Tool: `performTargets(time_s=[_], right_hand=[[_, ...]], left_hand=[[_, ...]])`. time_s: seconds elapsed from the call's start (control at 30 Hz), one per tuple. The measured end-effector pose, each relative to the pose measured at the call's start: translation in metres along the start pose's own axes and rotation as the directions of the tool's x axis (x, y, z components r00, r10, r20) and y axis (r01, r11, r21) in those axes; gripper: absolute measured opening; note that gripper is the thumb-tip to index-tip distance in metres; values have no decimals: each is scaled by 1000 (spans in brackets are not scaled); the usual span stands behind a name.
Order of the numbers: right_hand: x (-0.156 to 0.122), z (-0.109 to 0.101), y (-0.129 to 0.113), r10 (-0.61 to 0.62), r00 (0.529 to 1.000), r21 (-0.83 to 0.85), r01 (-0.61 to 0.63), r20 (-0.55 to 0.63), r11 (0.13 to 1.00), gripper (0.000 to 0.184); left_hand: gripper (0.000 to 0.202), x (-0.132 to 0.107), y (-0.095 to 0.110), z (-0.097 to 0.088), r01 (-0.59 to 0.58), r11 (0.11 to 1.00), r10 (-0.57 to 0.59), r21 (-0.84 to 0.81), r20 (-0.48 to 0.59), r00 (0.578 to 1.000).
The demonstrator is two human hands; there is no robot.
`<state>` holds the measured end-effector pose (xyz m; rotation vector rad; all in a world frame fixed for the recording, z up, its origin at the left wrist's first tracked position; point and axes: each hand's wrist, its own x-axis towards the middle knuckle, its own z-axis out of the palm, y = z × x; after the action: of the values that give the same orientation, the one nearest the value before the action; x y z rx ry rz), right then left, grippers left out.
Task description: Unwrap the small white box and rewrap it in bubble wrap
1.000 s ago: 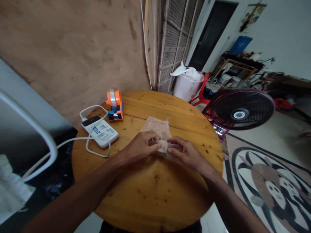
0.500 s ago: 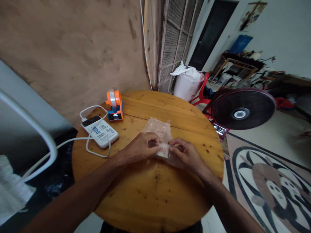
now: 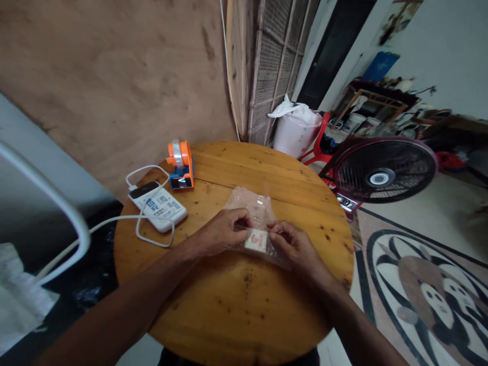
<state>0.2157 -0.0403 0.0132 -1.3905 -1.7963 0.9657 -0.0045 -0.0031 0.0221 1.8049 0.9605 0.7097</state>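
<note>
A sheet of clear bubble wrap (image 3: 256,204) lies on the round wooden table (image 3: 244,305) in front of me. On its near part rests a small white box with red print (image 3: 256,240), seen through a layer of the wrap. My left hand (image 3: 227,230) pinches the wrap at the box's left upper side, thumb and fingers together. At the box's right, my right hand (image 3: 293,243) is closed on the wrap as well, its fingers curled. The fingertips hide the exact spots they grip.
An orange and blue tape dispenser (image 3: 180,165) stands at the table's back left. Nearer sits a white power bank (image 3: 160,208) with a looped white cable (image 3: 137,235). Beyond the right edge are a fan (image 3: 383,170), a red chair (image 3: 318,142) and a white sack (image 3: 295,129).
The white box's printed face now shows more plainly between my hands. My right hand has shifted slightly right and down, with the wrap spread more on that side.
</note>
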Motion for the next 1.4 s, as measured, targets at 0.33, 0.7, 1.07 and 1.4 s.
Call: performTargets(time_s=[0.33, 0.7, 1.07, 1.4], right_hand=[[0, 3, -3, -25, 999, -115, 28, 22, 993, 18], [4, -3, -3, -175, 975, -219, 202, 136, 955, 32], [3, 0, -23, -46, 988, -242, 81, 148, 967, 36], [8, 7, -9, -331, 937, -170, 346, 110, 923, 28]], left_hand=[[14, -1, 2, 0, -12, 1000, 12, -24, 11, 1000], [18, 0, 1, 0, -13, 999, 16, -49, 52, 999], [19, 0, 2, 0, 11, 998, -9, -55, 41, 999], [19, 2, 3, 1, 42, 999, -42, -3, 33, 999]])
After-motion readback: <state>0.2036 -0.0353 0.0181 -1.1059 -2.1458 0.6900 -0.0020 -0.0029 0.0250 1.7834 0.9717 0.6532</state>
